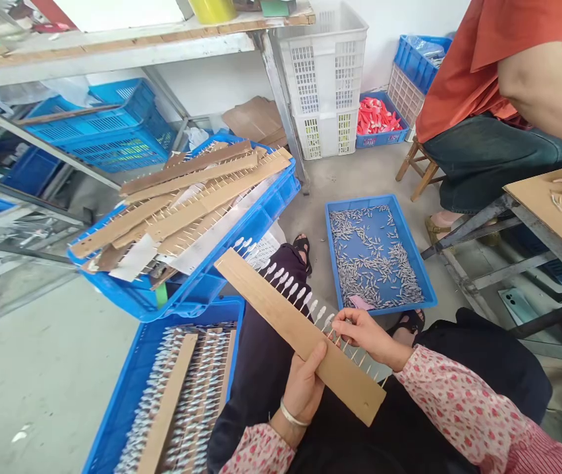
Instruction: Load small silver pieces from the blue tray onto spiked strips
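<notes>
Above the lap (261,375), left hand (305,390) clamped on cardboard strip (281,313), right hand (367,336) pinching one white-tipped stick (329,321).

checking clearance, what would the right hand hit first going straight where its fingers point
Probably the white-tipped pins along the wooden strip, right at the right hand fingertips; depth there is unclear.

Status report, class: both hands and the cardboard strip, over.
Left hand gripping cardboard strip over lap. Right hand fingering its white-tipped sticks. Blue tray on floor ahead, untouched.
</notes>
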The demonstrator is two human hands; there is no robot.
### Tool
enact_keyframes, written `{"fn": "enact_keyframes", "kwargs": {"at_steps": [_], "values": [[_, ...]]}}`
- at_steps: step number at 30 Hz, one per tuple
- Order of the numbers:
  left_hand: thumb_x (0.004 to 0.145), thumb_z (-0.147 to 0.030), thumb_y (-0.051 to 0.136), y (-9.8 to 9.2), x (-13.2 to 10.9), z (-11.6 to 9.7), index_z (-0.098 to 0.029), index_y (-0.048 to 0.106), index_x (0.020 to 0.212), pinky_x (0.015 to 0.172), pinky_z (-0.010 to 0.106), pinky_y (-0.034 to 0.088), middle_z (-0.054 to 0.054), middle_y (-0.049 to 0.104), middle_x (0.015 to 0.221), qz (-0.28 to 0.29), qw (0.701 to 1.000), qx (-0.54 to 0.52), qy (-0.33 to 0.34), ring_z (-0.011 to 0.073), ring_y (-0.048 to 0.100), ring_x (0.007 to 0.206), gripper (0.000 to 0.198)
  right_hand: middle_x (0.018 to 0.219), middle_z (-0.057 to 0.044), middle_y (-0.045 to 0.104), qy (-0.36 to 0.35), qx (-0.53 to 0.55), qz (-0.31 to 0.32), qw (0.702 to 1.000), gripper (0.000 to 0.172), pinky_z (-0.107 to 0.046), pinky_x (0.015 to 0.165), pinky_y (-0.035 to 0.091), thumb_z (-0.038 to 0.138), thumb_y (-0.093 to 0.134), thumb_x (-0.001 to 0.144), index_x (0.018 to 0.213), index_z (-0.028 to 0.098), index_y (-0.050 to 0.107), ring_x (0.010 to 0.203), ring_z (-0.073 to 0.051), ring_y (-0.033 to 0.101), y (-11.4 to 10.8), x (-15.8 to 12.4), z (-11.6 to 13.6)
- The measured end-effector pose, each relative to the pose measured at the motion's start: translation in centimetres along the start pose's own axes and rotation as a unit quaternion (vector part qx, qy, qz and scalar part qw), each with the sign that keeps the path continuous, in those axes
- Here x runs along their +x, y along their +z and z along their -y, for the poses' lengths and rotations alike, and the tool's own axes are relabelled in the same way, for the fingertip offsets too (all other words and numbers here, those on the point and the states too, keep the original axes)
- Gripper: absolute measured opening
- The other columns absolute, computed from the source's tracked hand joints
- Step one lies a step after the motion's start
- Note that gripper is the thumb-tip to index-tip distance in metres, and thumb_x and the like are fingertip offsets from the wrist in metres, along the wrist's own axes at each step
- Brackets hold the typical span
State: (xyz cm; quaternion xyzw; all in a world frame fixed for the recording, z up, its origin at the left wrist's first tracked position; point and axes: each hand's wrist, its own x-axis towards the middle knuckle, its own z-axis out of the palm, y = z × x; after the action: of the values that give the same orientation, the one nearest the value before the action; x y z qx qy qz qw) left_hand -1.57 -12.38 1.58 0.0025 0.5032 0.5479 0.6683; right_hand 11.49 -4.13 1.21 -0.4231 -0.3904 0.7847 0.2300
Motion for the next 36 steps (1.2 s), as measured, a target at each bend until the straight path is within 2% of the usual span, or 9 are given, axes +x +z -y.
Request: {"fn": "enact_keyframes", "kwargs": {"at_steps": [5,9,12,16,20,25,31,36], "values": [[0.066,-0.026,0.079,-0.2,0.1,0.2,-0.013,0.070,0.090,0.073,0.032,0.052,0.008,0.073,0.084,-0.002,1.000,-0.004,0.002,0.0199,0.067,0.075,0.029,0.060,0.002,0.059,0.002,0.010,0.004,1.000,0.024,-0.022,0.045,0.022,0.039,0.073,0.071,0.069,0.018,0.060,0.047,-0.009,0.043,-0.1,0.0,-0.4],[0.067,-0.026,0.079,-0.4,0.1,0.3,-0.014,0.068,0.094,0.073,0.033,0.053,0.008,0.073,0.087,-0.006,1.000,-0.005,-0.001,0.0213,0.067,0.077,0.031,0.048,0.007,0.042,-0.025,0.039,-0.022,0.999,0.023,-0.023,0.044,0.018,0.039,0.068,0.075,0.068,0.019,0.059,0.043,-0.007,0.030,0.0,-0.2,-0.1],[0.066,-0.027,0.079,-0.5,0.1,0.2,-0.014,0.068,0.093,0.072,0.034,0.054,0.009,0.073,0.084,-0.010,1.000,-0.004,-0.003,0.0230,0.068,0.078,0.032,0.045,0.008,0.036,-0.051,0.029,-0.045,0.997,0.023,-0.023,0.044,0.018,0.039,0.065,0.077,0.068,0.019,0.058,0.043,-0.008,0.027,0.0,-0.4,0.6],[0.064,-0.029,0.081,-0.6,0.1,0.2,-0.015,0.068,0.089,0.072,0.036,0.054,0.009,0.073,0.079,-0.012,1.000,-0.004,-0.011,0.0253,0.068,0.079,0.031,0.048,0.007,0.037,-0.099,-0.013,-0.080,0.992,0.023,-0.024,0.046,0.023,0.037,0.063,0.079,0.066,0.019,0.057,0.045,-0.009,0.030,-0.1,-0.6,1.2],[0.064,-0.029,0.081,-0.5,0.1,0.1,-0.015,0.068,0.089,0.072,0.035,0.053,0.008,0.073,0.080,-0.012,1.000,-0.003,-0.014,0.0255,0.069,0.079,0.031,0.053,0.005,0.043,-0.116,-0.083,-0.086,0.986,0.022,-0.024,0.047,0.027,0.037,0.062,0.080,0.067,0.019,0.059,0.047,-0.009,0.035,-0.3,-0.8,1.2],[0.064,-0.028,0.081,-0.3,-0.1,-0.1,-0.014,0.068,0.089,0.072,0.034,0.054,0.008,0.073,0.079,-0.014,1.000,-0.002,-0.013,0.0244,0.068,0.079,0.031,0.053,0.006,0.041,-0.122,-0.100,-0.092,0.983,0.022,-0.023,0.047,0.028,0.036,0.060,0.082,0.069,0.019,0.058,0.047,-0.009,0.034,-0.4,-0.9,1.3],[0.064,-0.028,0.080,-0.4,0.0,0.1,-0.014,0.068,0.090,0.071,0.034,0.054,0.009,0.073,0.080,-0.009,1.000,0.000,-0.010,0.0231,0.068,0.076,0.032,0.058,0.002,0.053,-0.138,-0.119,-0.074,0.980,0.022,-0.024,0.052,0.036,0.035,0.061,0.081,0.066,0.019,0.059,0.055,-0.012,0.048,-0.2,-0.7,0.8],[0.062,-0.028,0.082,-0.5,0.0,0.2,-0.013,0.068,0.089,0.067,0.030,0.053,0.010,0.072,0.083,-0.019,1.000,0.004,0.000,0.0208,0.067,0.073,0.034,0.067,-0.001,0.064,-0.118,-0.110,-0.033,0.986,0.015,-0.026,0.058,0.044,0.023,0.060,0.080,0.066,0.018,0.058,0.061,-0.015,0.058,0.3,-0.8,0.1]]}}
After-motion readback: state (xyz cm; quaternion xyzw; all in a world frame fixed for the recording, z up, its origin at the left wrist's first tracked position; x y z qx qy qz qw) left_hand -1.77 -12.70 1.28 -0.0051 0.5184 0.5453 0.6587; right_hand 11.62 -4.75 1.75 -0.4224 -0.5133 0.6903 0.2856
